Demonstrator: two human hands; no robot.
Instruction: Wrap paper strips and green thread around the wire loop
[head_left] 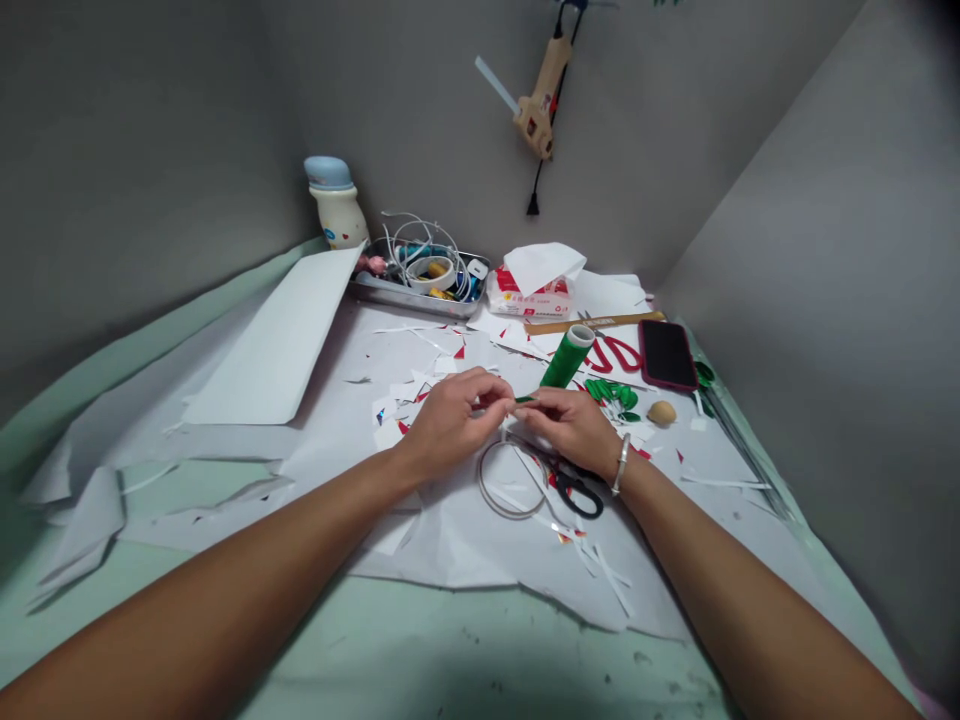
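In the middle of the table, my left hand (457, 418) and my right hand (574, 425) meet with their fingertips pinched together. A small thin green piece (525, 399) shows between them; its exact kind is too small to make out. Just behind my right hand stands a spool of green thread (568, 358), slightly tilted. Beneath the hands lie a ring of thin wire (484, 490) and black-handled scissors (579, 495), partly hidden by my right hand. To the right of that hand is a pile of small green leaf-shaped pieces (611, 395).
A metal tray (420, 298) with tape and wire stands at the back, beside a pale bottle (341, 215). Red-handled scissors (619, 355), a phone (667, 353) and a round tan object (661, 412) lie right. Left is white board (277, 345). A glue gun (541, 100) hangs on the wall.
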